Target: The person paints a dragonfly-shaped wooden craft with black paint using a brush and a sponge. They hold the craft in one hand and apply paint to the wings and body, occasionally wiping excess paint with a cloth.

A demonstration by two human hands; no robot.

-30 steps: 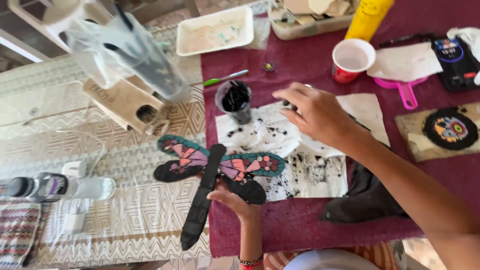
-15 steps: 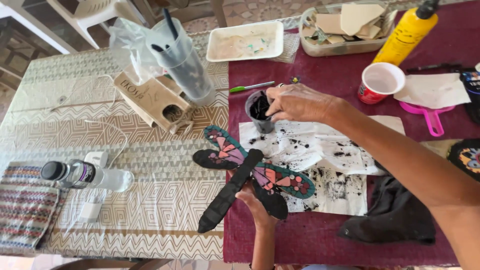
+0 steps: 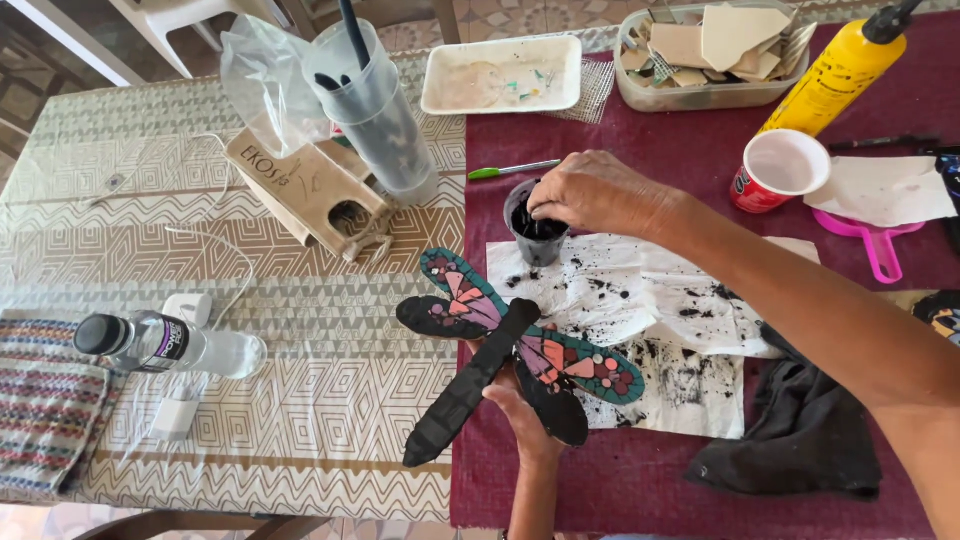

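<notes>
The left hand props up a butterfly-shaped mosaic piece from beneath, its fingers closed on the underside of the black body, which tilts just above the stained white paper at the near edge of the surface. The right hand reaches over a small black cup of dark paste standing on the paper's far corner, fingertips dipped into its mouth (whether they pinch anything cannot be told). A green pen lies just behind the cup, a dark rag sits to the right, and a clear bottle lies well apart at the left.
</notes>
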